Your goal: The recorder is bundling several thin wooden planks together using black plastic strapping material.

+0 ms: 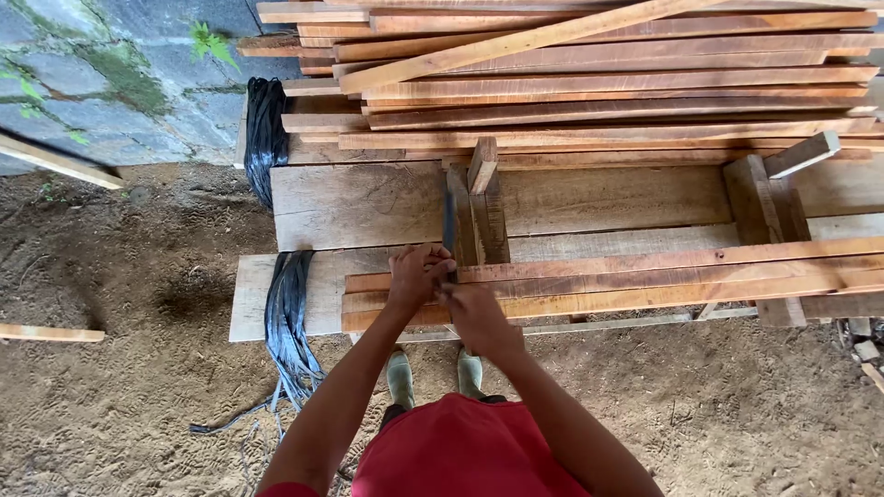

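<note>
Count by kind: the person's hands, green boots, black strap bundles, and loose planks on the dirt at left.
Bare hands: 2
Green rubber boots: 2
Black plastic strap bundles: 2
Loose wooden planks on the dirt: 2
Total: 8

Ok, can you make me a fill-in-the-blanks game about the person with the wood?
1. Both hands, the left hand and right hand, meet at the near stack of ____.
2. The person's shirt is ____.
3. The black straps hang to the ____ of the hands.
4. The ground is bare ____.

Missing words: planks; red; left; dirt
</note>
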